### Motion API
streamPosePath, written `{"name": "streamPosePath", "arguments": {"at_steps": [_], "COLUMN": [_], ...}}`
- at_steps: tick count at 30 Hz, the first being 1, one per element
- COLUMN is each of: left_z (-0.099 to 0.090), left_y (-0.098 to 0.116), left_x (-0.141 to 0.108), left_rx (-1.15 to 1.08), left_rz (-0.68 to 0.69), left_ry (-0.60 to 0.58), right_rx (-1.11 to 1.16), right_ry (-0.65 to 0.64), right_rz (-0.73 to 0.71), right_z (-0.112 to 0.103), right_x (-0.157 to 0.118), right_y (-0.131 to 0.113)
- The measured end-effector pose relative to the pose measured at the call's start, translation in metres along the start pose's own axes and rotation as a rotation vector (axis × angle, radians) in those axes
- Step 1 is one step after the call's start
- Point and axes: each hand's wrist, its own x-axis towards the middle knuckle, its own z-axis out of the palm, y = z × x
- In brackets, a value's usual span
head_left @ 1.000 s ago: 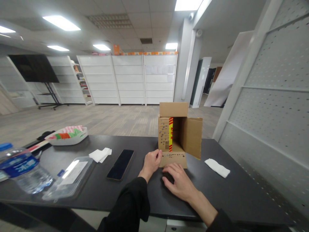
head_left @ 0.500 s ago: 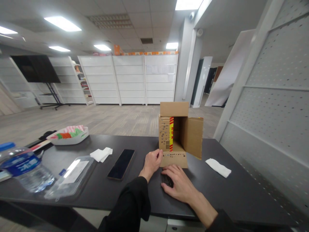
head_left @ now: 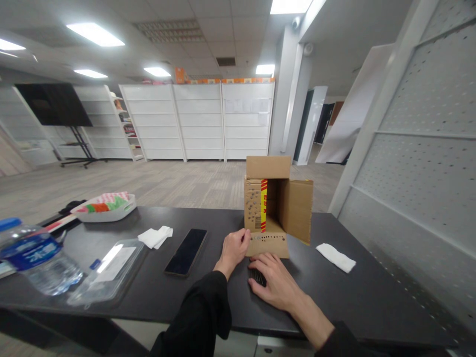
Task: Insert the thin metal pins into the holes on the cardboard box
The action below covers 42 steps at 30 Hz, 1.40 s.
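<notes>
A cardboard box (head_left: 253, 206) stands on the dark table with its open side facing me, flaps spread. Yellow-and-red tape runs down its front, and rows of small dark dots mark the lower flap (head_left: 267, 245). At the left edge of that flap is my left hand (head_left: 235, 250), fingers curled closed; whatever they may hold is hidden. Just in front of the flap, my right hand (head_left: 273, 283) rests low over the table, thumb and fingers around a small black object with pale print (head_left: 258, 277). The hand covers much of that object, so its kind is unclear.
Left of my hands lie a phone (head_left: 186, 252), folded white tissues (head_left: 155, 237), a clear plastic case (head_left: 107, 272) and a water bottle (head_left: 39, 258). A white basket (head_left: 107, 214) stands farther back. Another tissue (head_left: 335, 258) lies right of the box, near a perforated panel (head_left: 420, 163).
</notes>
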Motion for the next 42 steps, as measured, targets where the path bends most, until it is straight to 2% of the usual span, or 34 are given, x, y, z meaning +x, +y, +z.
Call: {"name": "streamPosePath", "arguments": {"at_steps": [15, 21, 28, 32, 37, 42], "left_z": [0.001, 0.001, -0.001, -0.001, -0.001, -0.001], "left_y": [-0.001, -0.001, 0.002, 0.003, 0.002, 0.002], "left_x": [0.001, 0.000, 0.001, 0.001, 0.001, 0.000], "left_rx": [-0.005, -0.013, -0.008, -0.007, 0.001, 0.000], "left_rz": [0.021, 0.019, -0.011, -0.014, -0.010, -0.001], "left_ry": [0.010, 0.010, -0.014, -0.024, -0.011, -0.006], "right_rx": [-0.035, 0.007, 0.198, 0.285, 0.290, 0.262], "right_ry": [0.014, 0.058, 0.194, 0.344, 0.509, 0.568], "right_rz": [-0.045, -0.094, -0.003, 0.100, 0.157, 0.128], "right_z": [0.000, 0.001, 0.004, 0.000, -0.006, 0.000], "right_x": [0.001, 0.003, 0.004, 0.011, 0.028, 0.037], "right_y": [-0.001, 0.004, 0.016, 0.022, 0.035, 0.045]}}
